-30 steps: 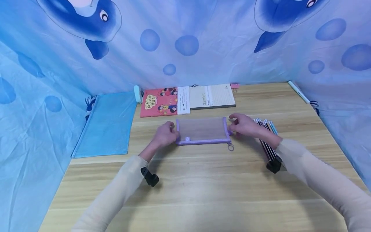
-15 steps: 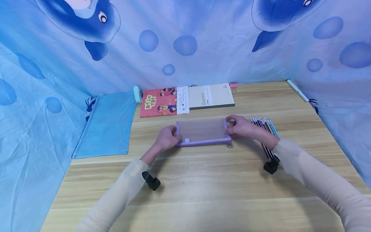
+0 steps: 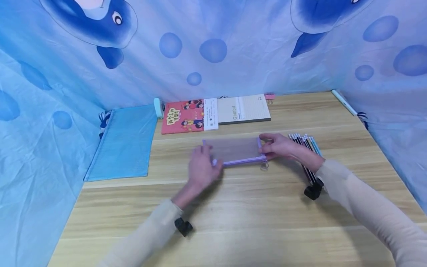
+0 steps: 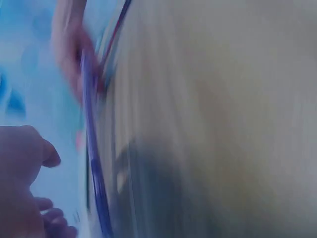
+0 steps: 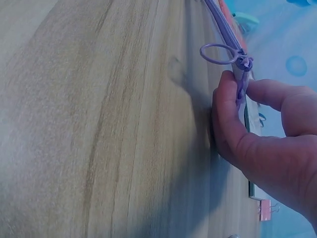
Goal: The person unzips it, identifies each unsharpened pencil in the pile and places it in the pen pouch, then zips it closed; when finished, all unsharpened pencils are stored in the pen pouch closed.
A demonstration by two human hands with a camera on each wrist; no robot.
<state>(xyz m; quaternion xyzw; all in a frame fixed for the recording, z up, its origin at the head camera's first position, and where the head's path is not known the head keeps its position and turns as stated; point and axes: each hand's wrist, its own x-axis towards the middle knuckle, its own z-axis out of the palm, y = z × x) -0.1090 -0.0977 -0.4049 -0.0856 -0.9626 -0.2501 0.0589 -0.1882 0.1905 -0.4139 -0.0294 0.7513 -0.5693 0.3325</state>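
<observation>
A purple-edged mesh zip pouch (image 3: 235,150) lies flat on the wooden table (image 3: 233,207). My right hand (image 3: 267,148) pinches its right end between thumb and finger; in the right wrist view that hand (image 5: 242,87) grips the end just beside the ring pull (image 5: 218,52). My left hand (image 3: 203,167) is blurred, hovering over the pouch's near left corner, its fingers loose and holding nothing. The left wrist view is smeared and shows only the pouch's purple edge (image 4: 91,148) beside that left hand (image 4: 20,163). A row of several pencils (image 3: 305,146) lies just right of my right hand.
A blue mesh pouch (image 3: 123,142) lies at the table's left. A red book (image 3: 186,116) and a beige notebook (image 3: 245,109) lie along the back, with a pink clip (image 3: 269,97) behind. A light pen (image 3: 343,103) lies far right. Blue printed cloth (image 3: 213,48) surrounds the table.
My left hand has let go of the pouch's left end and slid right and nearer to me. My right hand keeps its pinch on the right end.
</observation>
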